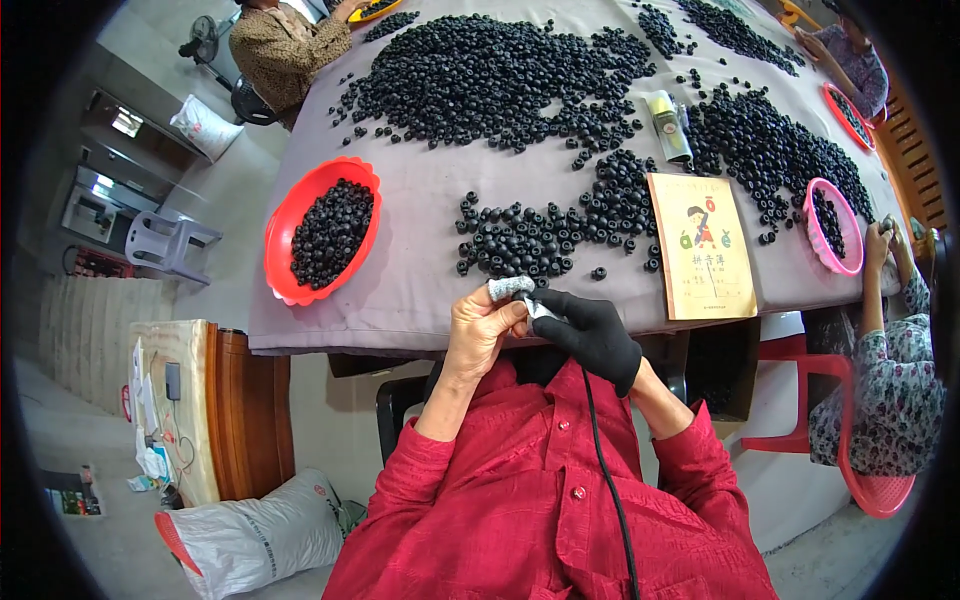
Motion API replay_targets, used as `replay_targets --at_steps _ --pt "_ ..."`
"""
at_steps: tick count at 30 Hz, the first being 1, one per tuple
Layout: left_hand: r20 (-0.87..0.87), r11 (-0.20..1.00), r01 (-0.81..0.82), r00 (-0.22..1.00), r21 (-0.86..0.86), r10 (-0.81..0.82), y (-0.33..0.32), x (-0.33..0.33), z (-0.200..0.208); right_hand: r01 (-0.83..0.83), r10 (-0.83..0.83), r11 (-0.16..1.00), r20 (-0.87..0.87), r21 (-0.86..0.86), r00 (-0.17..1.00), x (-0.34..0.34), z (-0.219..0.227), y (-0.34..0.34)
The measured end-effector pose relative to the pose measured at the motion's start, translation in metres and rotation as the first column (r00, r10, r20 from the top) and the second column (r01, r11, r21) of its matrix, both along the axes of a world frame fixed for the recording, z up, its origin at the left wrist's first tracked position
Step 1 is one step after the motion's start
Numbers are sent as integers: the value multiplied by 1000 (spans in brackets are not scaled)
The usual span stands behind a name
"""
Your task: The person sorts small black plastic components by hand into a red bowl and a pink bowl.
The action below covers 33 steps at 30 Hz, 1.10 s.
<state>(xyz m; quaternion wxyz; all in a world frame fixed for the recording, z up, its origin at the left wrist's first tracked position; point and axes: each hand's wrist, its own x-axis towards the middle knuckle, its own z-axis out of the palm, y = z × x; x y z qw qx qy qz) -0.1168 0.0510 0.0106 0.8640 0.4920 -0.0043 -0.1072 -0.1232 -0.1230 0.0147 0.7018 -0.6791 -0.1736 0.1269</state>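
My left hand (478, 328), bare but for a grey knitted sleeve on one fingertip, meets my right hand (598, 338) in a black glove just over the table's near edge. The left fingers pinch what looks like a small black bead-like piece, mostly hidden. Between the gloved fingers and thumb is a small whitish scrap, perhaps cloth (541, 309). Right beyond my hands lies a small heap of black round pieces with holes (515, 240). A red scalloped basin (372, 215) to the left holds more of them.
Large black heaps (480, 80) cover the far table. A yellow booklet (690, 285) and a pale green tube-like container (668, 125) lie right of centre. A pink basin (815, 235) stands by a co-worker's hands (880, 240). Other people sit around the table. White sacks (255, 535) lie on the floor.
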Motion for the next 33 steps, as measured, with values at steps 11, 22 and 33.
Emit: replay_targets --at_steps 11,22,33 --pt "-42 994 27 999 -104 -31 -2 -1 -2 20 -17 999 60 -45 998 -1 6 1" --pt "-46 996 16 999 -92 -20 -4 -3 0 34 -34 999 15 -30 999 -2 7 -1" --pt "-40 999 15 999 -49 -17 -6 -6 1 36 -36 999 -18 -20 999 -2 8 1"
